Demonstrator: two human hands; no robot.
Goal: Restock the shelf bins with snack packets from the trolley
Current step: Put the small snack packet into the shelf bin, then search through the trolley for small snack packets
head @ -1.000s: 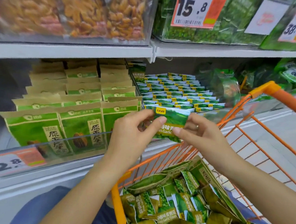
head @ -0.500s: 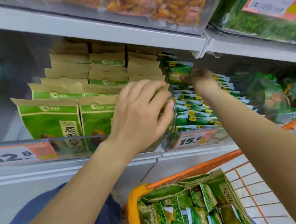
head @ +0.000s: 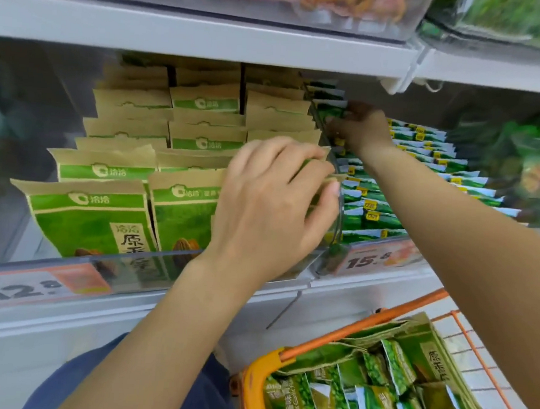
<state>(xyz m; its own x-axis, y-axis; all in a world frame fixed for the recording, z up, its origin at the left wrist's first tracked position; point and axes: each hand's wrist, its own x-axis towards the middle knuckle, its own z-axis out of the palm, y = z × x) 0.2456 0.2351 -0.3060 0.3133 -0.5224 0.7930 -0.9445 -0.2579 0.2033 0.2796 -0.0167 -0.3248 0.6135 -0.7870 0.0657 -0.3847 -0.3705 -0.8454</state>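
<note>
My right hand [head: 362,127] reaches deep into the right shelf bin and holds a small green snack packet [head: 328,112] at the back of the row, its fingers partly hidden. Rows of the same green packets [head: 425,161] fill that bin behind a 15.8 price tag [head: 373,259]. My left hand [head: 272,204] rests on the front packets of the neighbouring bin, its bent fingertips against the clear divider [head: 335,228]. The orange trolley [head: 333,335] at lower right holds several green packets [head: 377,390].
Brown-and-green pouches [head: 95,214] stand in rows in the left bin behind a clear front with a 12.8 tag [head: 16,289]. A white shelf board [head: 210,34] hangs low over both bins. Bagged green goods [head: 521,158] sit to the far right.
Both hands held the green packet over the trolley; the right hand then carried it to the back of the bin. The left hand let go and moved to the divider.
</note>
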